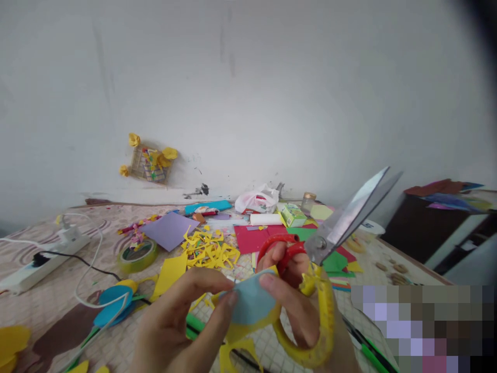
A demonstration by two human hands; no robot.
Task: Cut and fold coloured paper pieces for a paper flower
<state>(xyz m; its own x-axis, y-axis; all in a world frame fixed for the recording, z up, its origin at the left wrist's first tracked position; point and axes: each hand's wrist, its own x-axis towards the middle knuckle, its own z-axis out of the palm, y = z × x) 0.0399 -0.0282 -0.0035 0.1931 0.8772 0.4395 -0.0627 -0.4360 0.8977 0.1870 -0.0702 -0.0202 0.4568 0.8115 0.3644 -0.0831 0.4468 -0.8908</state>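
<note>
A blue and yellow paper piece [254, 303] hangs between my two hands at the lower middle. My left hand [194, 316] pinches its left edge between thumb and index finger. On its upper right edge rests the thumb of my right hand [297, 298]. That same hand also carries scissors [322, 241] with one red and one yellow handle, their blades slightly apart and angled up to the right. The handle loops hide some of the right fingers. Behind the paper lies a heap of yellow paper scraps [209, 248].
A roll of tape [137, 255] and a purple sheet [171, 229] lie left of the scraps. A white power strip [46, 261] with cables is at far left. Red paper [248, 241], a green box [291, 215] and a white bag [257, 199] sit toward the wall.
</note>
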